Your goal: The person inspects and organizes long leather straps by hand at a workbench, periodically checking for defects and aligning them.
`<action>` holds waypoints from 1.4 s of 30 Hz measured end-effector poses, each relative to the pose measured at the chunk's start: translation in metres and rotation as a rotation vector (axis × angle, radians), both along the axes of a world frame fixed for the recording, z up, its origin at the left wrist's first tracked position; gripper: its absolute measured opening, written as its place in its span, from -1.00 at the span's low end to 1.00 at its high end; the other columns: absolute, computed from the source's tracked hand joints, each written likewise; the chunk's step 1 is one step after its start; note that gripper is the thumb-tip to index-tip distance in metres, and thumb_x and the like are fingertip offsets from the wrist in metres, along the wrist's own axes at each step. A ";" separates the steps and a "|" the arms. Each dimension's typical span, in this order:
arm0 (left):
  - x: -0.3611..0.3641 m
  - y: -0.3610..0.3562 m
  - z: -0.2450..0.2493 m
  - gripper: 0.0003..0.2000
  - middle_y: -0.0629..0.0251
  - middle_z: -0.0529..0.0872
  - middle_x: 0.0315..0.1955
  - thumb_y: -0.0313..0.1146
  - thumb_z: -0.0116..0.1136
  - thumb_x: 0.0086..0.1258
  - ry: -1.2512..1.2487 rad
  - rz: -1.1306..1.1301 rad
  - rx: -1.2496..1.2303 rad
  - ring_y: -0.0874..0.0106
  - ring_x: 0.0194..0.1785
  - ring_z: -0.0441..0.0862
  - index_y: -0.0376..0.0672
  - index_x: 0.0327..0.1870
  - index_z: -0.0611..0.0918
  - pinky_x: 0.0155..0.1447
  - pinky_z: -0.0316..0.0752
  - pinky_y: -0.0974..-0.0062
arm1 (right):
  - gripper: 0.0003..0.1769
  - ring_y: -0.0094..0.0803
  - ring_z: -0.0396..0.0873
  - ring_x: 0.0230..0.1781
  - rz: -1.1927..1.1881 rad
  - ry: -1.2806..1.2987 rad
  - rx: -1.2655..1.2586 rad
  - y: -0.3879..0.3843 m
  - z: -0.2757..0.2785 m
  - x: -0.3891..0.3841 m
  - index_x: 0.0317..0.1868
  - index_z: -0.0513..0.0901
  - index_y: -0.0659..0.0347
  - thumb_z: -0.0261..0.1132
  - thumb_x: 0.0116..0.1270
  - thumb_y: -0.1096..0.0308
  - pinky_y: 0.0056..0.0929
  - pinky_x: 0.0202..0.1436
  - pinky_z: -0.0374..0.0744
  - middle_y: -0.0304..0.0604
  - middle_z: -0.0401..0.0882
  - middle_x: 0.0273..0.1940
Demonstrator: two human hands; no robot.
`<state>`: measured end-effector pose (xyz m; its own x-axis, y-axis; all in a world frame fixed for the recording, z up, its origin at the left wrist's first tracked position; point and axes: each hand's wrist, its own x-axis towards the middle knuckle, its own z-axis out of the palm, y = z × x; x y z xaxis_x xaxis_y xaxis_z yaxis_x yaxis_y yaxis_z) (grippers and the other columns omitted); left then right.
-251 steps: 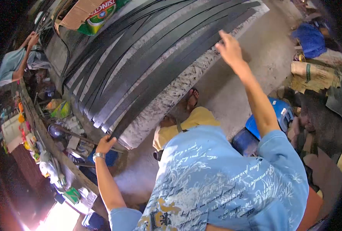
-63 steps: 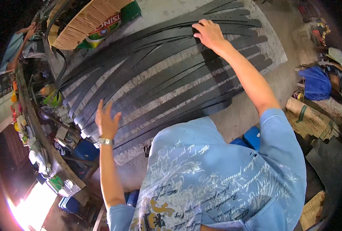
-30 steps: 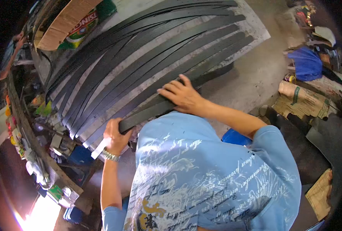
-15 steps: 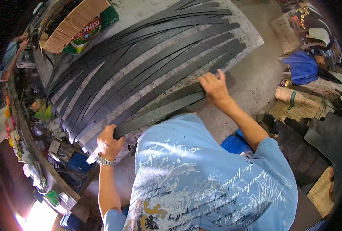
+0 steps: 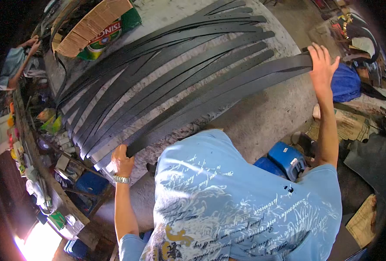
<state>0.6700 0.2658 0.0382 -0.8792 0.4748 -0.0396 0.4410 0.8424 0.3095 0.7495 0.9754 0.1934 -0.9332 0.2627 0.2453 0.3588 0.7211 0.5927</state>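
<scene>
Two black leather belt straps (image 5: pixel 227 91) stretch between my hands along the near side of the table. My left hand (image 5: pixel 122 162), with a metal watch on its wrist, closes around their left ends near the table's front edge. Out past the table's right edge, my right hand (image 5: pixel 323 71) grips the other ends, its fingertips and thumb showing beyond them. The straps bow slightly, and a narrow gap shows between them near my right hand. Many similar belt straps (image 5: pixel 167 74) lie fanned out and overlapping on the pale table (image 5: pixel 284 32).
A cut-open cardboard box (image 5: pixel 93 28) stands at the table's back left. On the right are blue cloth (image 5: pixel 346 82), a blue plastic container (image 5: pixel 286 158) and dark leather sheets (image 5: pixel 366 161). A cluttered wooden ledge (image 5: pixel 49 182) runs along the left. Another person's hands (image 5: pixel 30 42) show far left.
My right hand has swung outward to the right and away from my body, drawing the straps out longer and straighter. My left hand has stayed nearly in place.
</scene>
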 end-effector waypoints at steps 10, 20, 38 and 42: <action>-0.015 -0.054 0.017 -0.61 0.16 0.66 -0.27 -0.29 0.52 -0.06 0.035 0.124 -0.299 0.09 -0.14 0.61 -0.10 -0.19 0.62 -0.08 0.41 0.10 | -0.21 -0.12 0.28 0.40 0.091 -0.156 -0.285 -0.023 -0.167 -0.038 0.41 0.34 -0.12 0.30 0.14 0.57 0.33 0.43 0.13 -0.18 0.28 0.43; -0.028 -0.031 0.088 -0.53 0.20 0.68 -0.16 -0.12 0.52 0.01 -0.286 0.210 -0.606 0.14 0.00 0.64 -0.04 -0.07 0.63 0.04 0.40 0.03 | -0.21 -0.12 0.20 0.47 0.214 -0.130 -0.585 -0.141 -0.141 -0.076 0.48 0.24 -0.11 0.35 0.26 0.37 0.29 0.45 0.15 -0.17 0.19 0.49; -0.098 -0.016 -0.019 -0.61 0.30 0.63 0.02 -0.19 0.35 0.21 0.093 0.227 -0.064 0.25 0.12 0.55 0.00 0.06 0.59 0.24 0.30 0.16 | -0.67 -0.15 0.41 0.31 0.475 -0.130 -0.826 -0.288 -0.189 -0.160 0.07 0.55 0.04 0.32 0.31 0.37 0.35 0.40 0.21 -0.19 0.51 0.18; -0.099 -0.013 -0.016 -0.64 0.34 0.66 -0.03 -0.17 0.34 0.23 0.055 0.231 -0.063 0.26 0.12 0.56 0.00 0.03 0.60 0.23 0.28 0.17 | -0.74 -0.16 0.44 0.28 0.427 -0.084 -0.758 -0.264 -0.196 -0.158 0.05 0.57 0.04 0.26 0.35 0.38 0.35 0.40 0.21 -0.18 0.54 0.13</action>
<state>0.5706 0.2531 0.0219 -0.9659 0.2587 -0.0116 0.2489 0.9398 0.2342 0.5912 0.7113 -0.0025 -0.9962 -0.0490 0.0717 -0.0553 0.9946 -0.0884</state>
